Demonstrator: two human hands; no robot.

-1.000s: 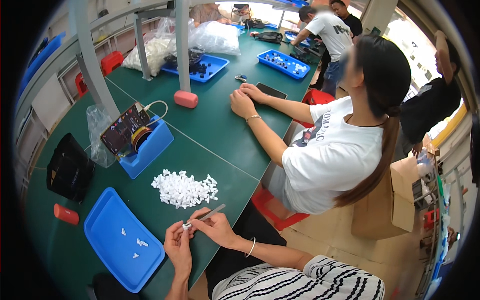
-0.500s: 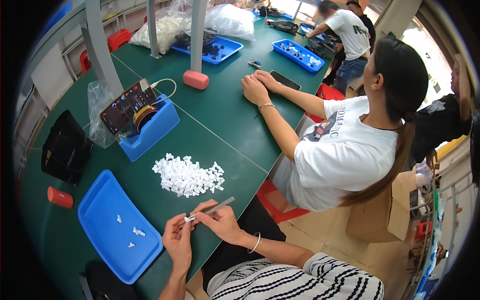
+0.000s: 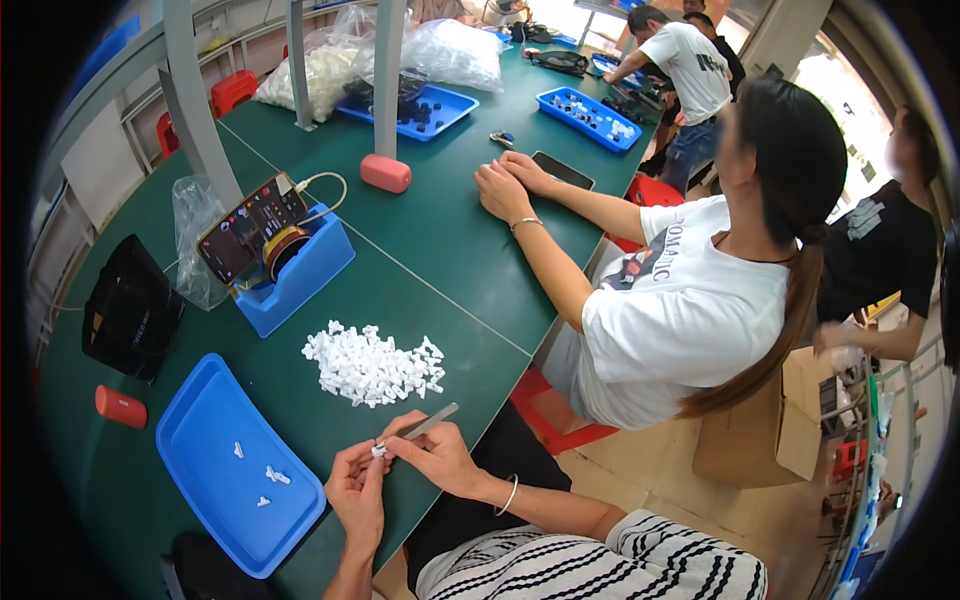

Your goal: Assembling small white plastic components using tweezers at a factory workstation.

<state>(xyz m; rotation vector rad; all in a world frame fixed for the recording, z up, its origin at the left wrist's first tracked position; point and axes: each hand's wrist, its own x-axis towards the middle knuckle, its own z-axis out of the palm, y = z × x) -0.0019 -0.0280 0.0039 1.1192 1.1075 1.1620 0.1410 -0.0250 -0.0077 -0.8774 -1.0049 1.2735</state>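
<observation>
A small white plastic piece [image 3: 379, 451] is pinched between the fingertips of my left hand [image 3: 357, 492], just above the table's near edge. My right hand [image 3: 440, 462] grips a pair of metal tweezers [image 3: 432, 420], the flat end sticking up past the fingers and the tips down at the piece. What the tips touch is too small to make out. Beyond my hands lies a loose pile of similar white pieces [image 3: 372, 365]. To the left is a blue tray [image 3: 188, 420] with several white pieces scattered in it.
A blue holder [image 3: 305, 285] props up a phone [image 3: 252, 228] behind the pile. At the left are a black bag [image 3: 132, 305] and a red block [image 3: 121, 406]; a pink block [image 3: 386, 173] lies by a grey post. A co-worker [image 3: 690, 300] sits to my right, hands together on the table [image 3: 430, 240].
The whole view has shifted slightly. My hands keep the piece and tweezers together in nearly the same spot. At the far right, a standing person has lowered an arm.
</observation>
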